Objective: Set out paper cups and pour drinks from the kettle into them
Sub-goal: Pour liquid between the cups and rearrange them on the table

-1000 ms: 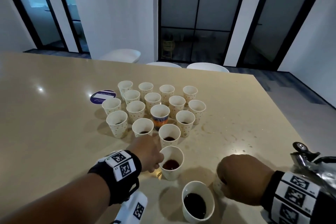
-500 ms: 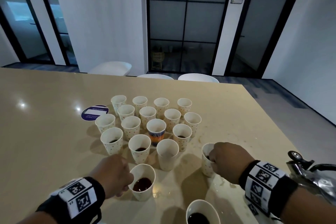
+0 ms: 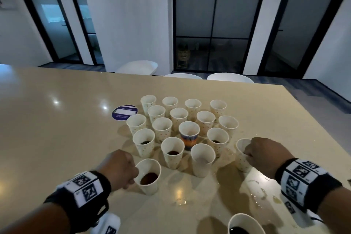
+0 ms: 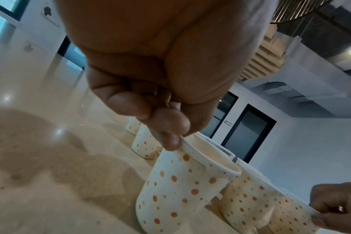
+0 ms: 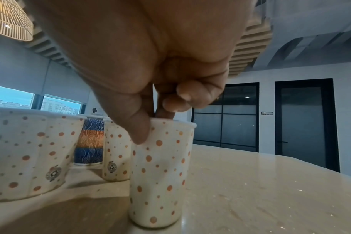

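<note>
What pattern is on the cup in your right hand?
White with orange polka dots, clearest in the right wrist view: the right hand pinches the dotted paper cup at its rim.

Each hand (image 3: pixel 118 167) (image 3: pixel 266 153) pinches a dotted cup's (image 3: pixel 149 176) (image 3: pixel 242 157) rim.

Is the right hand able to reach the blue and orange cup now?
Probably not directly: the right hand pinches a dotted cup, and other dotted cups ring the blue and orange cup.
</note>
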{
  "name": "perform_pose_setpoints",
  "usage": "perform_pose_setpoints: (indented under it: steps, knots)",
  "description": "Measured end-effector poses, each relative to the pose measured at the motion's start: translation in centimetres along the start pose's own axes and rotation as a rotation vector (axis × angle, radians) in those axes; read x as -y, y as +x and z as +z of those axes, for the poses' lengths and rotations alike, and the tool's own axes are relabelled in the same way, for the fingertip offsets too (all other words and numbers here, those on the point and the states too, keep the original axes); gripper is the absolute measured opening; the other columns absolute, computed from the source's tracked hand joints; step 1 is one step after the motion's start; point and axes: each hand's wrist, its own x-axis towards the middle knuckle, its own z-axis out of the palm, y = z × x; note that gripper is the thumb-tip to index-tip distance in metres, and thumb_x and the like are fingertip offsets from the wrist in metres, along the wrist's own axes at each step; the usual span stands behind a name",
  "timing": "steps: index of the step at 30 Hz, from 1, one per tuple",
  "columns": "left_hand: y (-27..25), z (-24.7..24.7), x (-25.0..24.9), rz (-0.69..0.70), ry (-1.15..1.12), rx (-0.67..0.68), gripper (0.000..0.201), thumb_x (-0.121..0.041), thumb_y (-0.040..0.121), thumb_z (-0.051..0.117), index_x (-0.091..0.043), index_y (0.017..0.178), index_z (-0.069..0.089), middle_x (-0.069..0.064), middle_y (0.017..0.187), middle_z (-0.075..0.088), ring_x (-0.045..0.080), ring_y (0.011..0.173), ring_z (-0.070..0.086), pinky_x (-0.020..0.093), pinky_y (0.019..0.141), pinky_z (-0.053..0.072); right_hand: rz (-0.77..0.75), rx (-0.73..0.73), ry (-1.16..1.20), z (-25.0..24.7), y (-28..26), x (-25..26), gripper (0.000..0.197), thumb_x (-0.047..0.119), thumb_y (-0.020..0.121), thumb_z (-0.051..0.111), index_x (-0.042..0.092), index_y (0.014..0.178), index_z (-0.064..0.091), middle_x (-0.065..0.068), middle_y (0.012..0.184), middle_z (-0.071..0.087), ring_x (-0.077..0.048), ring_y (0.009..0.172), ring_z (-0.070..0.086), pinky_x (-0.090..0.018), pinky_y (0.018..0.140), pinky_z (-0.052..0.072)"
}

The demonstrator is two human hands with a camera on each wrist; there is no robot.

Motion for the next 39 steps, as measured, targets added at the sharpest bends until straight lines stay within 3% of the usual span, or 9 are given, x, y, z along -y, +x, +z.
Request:
perform_pose_setpoints:
  steps: [4,9,14,23,26,29,31,36,39]
  knots:
    - [1.3,-1.7,1.9,-0.052,-0.02,-0.039,0.015,-0.006,0.086,0.06,-0.009,0.072,0.065,-0.001,0.054,0.069,0.005,0.037,0.055,0.014,0.042,0.043,-0.006,-0.035,0.016,0.2,0.3,0.5,0.027,0.04,0.092,0.043,0.028,0.096,0.068,0.007,0.092,0.056,-0.012,0.09,0.061,-0.021,0.067,0.043]
    - [2.9,-3.9,4.3,-0.107,0.081,-0.098,0.019,-0.008,0.094,0.056,-0.008,0.078,0.067,-0.001,0.061,0.066,0.003,0.039,0.055,0.012,0.045,0.043,-0.021,-0.079,0.062,-0.1,0.2,1.4,0.022,0.043,0.094,0.041,0.036,0.074,0.047,0.008,0.094,0.054,-0.01,0.092,0.058,-0.023,0.073,0.048]
    - [4.1,-6.0,5.8,-0.164,0.123,-0.097,0.023,-0.009,0.091,0.055,0.0,0.092,0.076,0.006,0.084,0.079,0.015,0.064,0.063,0.023,0.066,0.052,0.068,-0.049,0.058,-0.2,0.1,1.9,0.036,0.044,0.091,0.046,0.033,0.057,0.039,0.008,0.085,0.052,-0.01,0.083,0.058,-0.024,0.071,0.049]
    - [6.6,-6.1,6.9,-0.129,0.082,-0.087,0.024,-0.011,0.089,0.057,0.0,0.08,0.076,0.007,0.069,0.077,0.018,0.055,0.062,0.025,0.062,0.05,0.111,0.026,0.063,-1.2,-0.9,3.8,0.026,0.042,0.093,0.045,0.03,0.088,0.068,0.006,0.091,0.055,-0.013,0.086,0.059,-0.024,0.07,0.048]
    - [6.2,-6.6,7.2,-0.064,0.312,-0.181,0.035,-0.037,0.092,0.056,-0.012,0.071,0.068,0.001,0.065,0.072,0.018,0.062,0.062,0.025,0.062,0.046,0.117,0.052,0.053,-1.8,-1.7,4.5,0.029,0.039,0.094,0.043,0.025,0.09,0.068,0.003,0.09,0.054,-0.014,0.084,0.058,-0.025,0.07,0.047]
    - [4.1,-6.6,6.2,0.063,0.32,-0.439,0.032,-0.057,0.087,0.057,-0.026,0.095,0.065,0.0,0.092,0.069,0.022,0.088,0.058,0.032,0.076,0.044,0.094,0.074,0.077,-2.2,-2.6,5.3,0.028,0.041,0.094,0.045,0.027,0.095,0.069,0.004,0.096,0.055,-0.014,0.089,0.056,-0.024,0.072,0.046]
    - [2.1,-6.0,4.6,0.224,0.296,-0.48,0.029,-0.052,0.087,0.059,-0.028,0.103,0.066,-0.003,0.096,0.071,0.02,0.087,0.059,0.033,0.079,0.045,0.082,0.095,0.092,-2.0,-3.2,6.0,0.028,0.042,0.093,0.047,0.026,0.096,0.069,0.003,0.097,0.055,-0.015,0.091,0.057,-0.027,0.075,0.048]
    - [-1.5,-2.4,1.5,0.531,0.405,-0.301,0.022,-0.047,0.086,0.057,-0.028,0.093,0.066,-0.007,0.076,0.061,0.018,0.075,0.06,0.031,0.071,0.051,0.138,0.107,0.082,-0.8,-2.7,6.1,0.034,0.043,0.093,0.045,0.017,0.101,0.067,0.001,0.094,0.049,-0.02,0.093,0.057,-0.029,0.074,0.047]
    - [-3.3,0.3,0.8,0.684,0.475,-0.157,0.032,-0.053,0.087,0.049,-0.031,0.101,0.068,-0.011,0.081,0.06,0.011,0.082,0.061,0.028,0.075,0.05,0.169,0.085,0.04,-0.6,-2.2,5.2,0.034,0.04,0.093,0.044,0.016,0.104,0.066,-0.004,0.103,0.055,-0.023,0.097,0.058,-0.031,0.073,0.047]
